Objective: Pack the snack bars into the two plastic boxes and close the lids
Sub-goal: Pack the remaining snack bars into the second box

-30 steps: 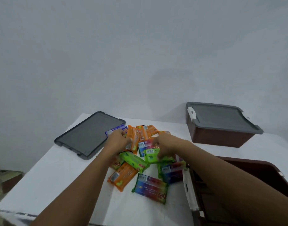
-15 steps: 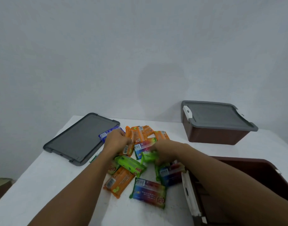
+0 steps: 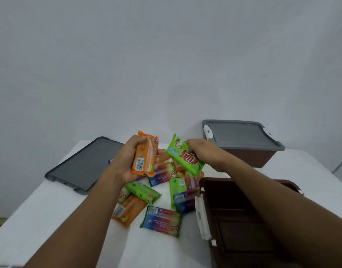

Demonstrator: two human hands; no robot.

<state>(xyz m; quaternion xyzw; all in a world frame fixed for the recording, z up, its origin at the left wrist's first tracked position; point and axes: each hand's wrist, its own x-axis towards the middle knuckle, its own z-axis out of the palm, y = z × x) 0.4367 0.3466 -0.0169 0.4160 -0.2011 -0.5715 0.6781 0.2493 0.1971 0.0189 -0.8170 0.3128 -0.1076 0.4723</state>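
Status: early. Left hand grips an orange-wrapped snack bar (maybe two stacked, can't tell). Right hand grips a green-wrapped snack bar. Both bars are held up above the pile of loose snack bars, not over either box. The rest of the bars (orange, green, rainbow-striped) lie scattered and overlapping on the white table, just left of the open dark-brown plastic box. That box sits near right, with a white latch on its left end. The visible part of its floor shows no bars, but the right forearm hides some of it. A flat grey plastic lid, presumably that box's, lies on the table at left, well apart from it. The second brown plastic box, far right, has its grey lid on; contents hidden, can't tell if it's latched. My read on what's left: nearly everything. Load the bars, split them across both boxes, fit and latch the lids.
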